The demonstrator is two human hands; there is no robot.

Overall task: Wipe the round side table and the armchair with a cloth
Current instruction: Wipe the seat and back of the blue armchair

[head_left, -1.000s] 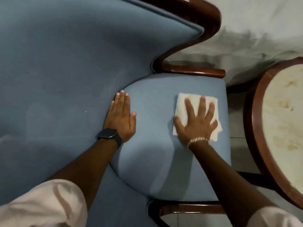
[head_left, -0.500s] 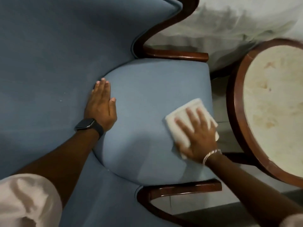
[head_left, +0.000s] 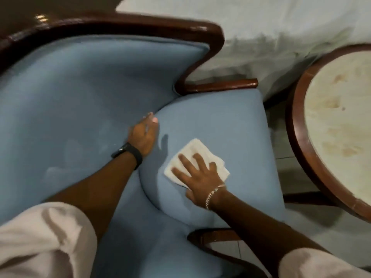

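Blue upholstery fills most of the scene: the seat cushion [head_left: 216, 141] of the armchair [head_left: 84, 93], framed in dark polished wood. On this cushion, toward its nearer half, lies the white cloth [head_left: 195, 155], folded into a flat pad. The right hand [head_left: 198, 177] presses it down with an open palm and spread fingers; it does not grip the cloth, only pins it against the fabric. The cloth looks thin, soft and very light, so I think it will crumple or slide out if the pressure becomes uneven; holding it flat under the whole palm, as now, seems the best way. The left hand [head_left: 143, 135], wearing a dark watch, rests where the cushion meets the backrest, fingers together and partly tucked into the seam, holding nothing; it seems to steady the person.

Around the seat, the wooden armrest [head_left: 220, 86] on the far side and the other one [head_left: 212, 237] on the near side limit the strokes. Just beside the chair, on the right, stands the round side table [head_left: 337, 125] with a pale stained top. White bedding [head_left: 281, 37] lies behind.
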